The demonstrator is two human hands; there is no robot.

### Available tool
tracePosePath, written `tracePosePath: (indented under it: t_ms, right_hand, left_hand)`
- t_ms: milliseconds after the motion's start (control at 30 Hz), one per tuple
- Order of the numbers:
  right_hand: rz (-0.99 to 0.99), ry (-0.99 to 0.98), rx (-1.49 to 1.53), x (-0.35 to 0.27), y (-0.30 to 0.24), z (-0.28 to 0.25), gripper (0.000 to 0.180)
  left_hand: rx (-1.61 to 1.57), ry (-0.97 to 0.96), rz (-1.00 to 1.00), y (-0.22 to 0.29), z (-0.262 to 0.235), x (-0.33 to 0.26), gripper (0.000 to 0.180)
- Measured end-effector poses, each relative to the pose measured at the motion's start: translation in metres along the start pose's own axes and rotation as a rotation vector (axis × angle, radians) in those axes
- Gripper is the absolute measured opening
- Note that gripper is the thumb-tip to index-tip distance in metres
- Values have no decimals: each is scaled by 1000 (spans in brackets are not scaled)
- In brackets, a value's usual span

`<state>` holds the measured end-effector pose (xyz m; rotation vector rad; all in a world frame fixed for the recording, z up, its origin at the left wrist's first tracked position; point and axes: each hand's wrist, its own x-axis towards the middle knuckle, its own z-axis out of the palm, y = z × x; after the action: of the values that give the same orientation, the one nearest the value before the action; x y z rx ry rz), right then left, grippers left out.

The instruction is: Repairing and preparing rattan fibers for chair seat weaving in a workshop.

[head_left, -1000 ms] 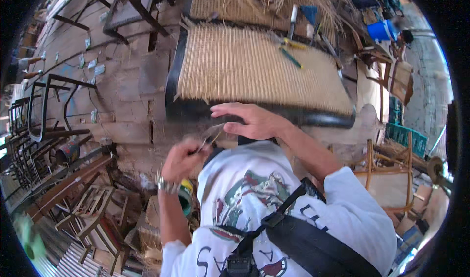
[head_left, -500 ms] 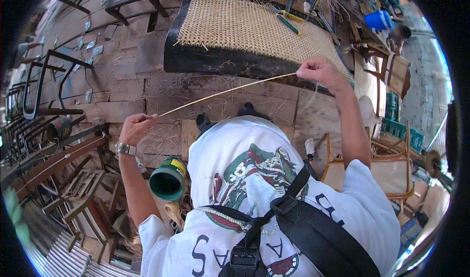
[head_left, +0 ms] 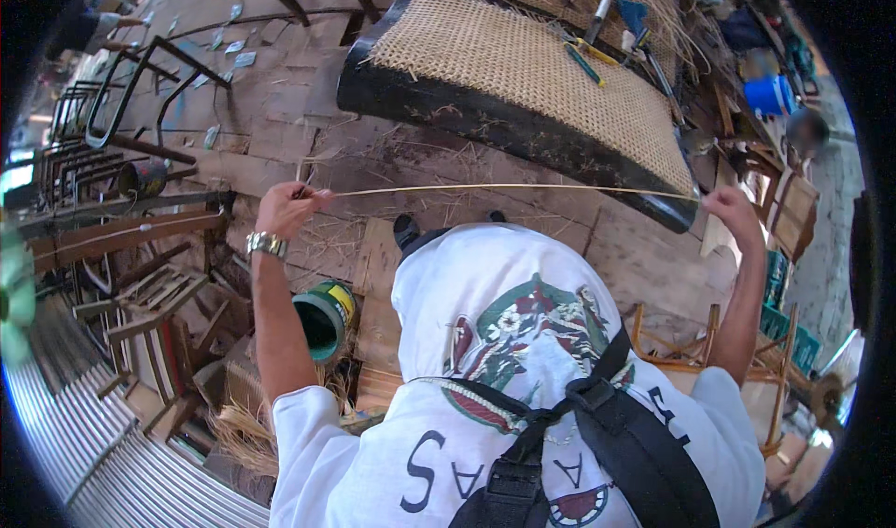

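A thin, pale cane strip (head_left: 495, 187) stretches nearly level between my two hands. My left hand (head_left: 287, 209), with a metal watch on its wrist, is closed on one end of the strip. At the far right, my right hand (head_left: 734, 213) pinches the other end. Beyond the strip lies a dark-framed panel (head_left: 485, 122) covered with woven cane mesh (head_left: 504, 57). My right hand is close to the panel's near right corner. Pliers with green handles (head_left: 584, 64) and a hammer (head_left: 597, 20) rest on the mesh.
A green bucket (head_left: 342, 295) stands left of my body. Loose cane strands (head_left: 245, 435) lie behind it. Metal chair frames (head_left: 140, 108) and wooden chair parts (head_left: 154, 313) crowd the left. Cane scraps litter the plank floor (head_left: 271, 145). A blue bucket (head_left: 767, 95) is at the far right.
My right hand has moved right and down, my left slightly up. The strip now spans wider and lies almost level instead of slanting. The view has shifted a little.
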<state>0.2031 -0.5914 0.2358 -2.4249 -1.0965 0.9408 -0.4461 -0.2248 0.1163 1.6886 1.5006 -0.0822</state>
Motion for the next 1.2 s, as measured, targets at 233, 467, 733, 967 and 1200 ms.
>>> tracePosePath:
  t_ms: [233, 467, 733, 967, 1200]
  right_hand:
    - [188, 69, -52, -41, 63, -36, 22]
    - [-184, -61, -35, -14, -14, 77, 23]
    - [-326, -499, 516, 15, -240, 253, 17]
    - [-306, -471, 258, -1, -299, 282, 13]
    - [-192, -325, 351, -39, -263, 219, 13]
  left_hand:
    - [-68, 87, 75, -18, 5, 2, 40]
    - [455, 889, -45, -58, -6, 3, 48]
    - [-745, -438, 121, 99, 110, -75, 31]
    - [-1305, -97, 145, 81, 110, -59, 22]
    - [-1351, 67, 20, 33, 60, -50, 19]
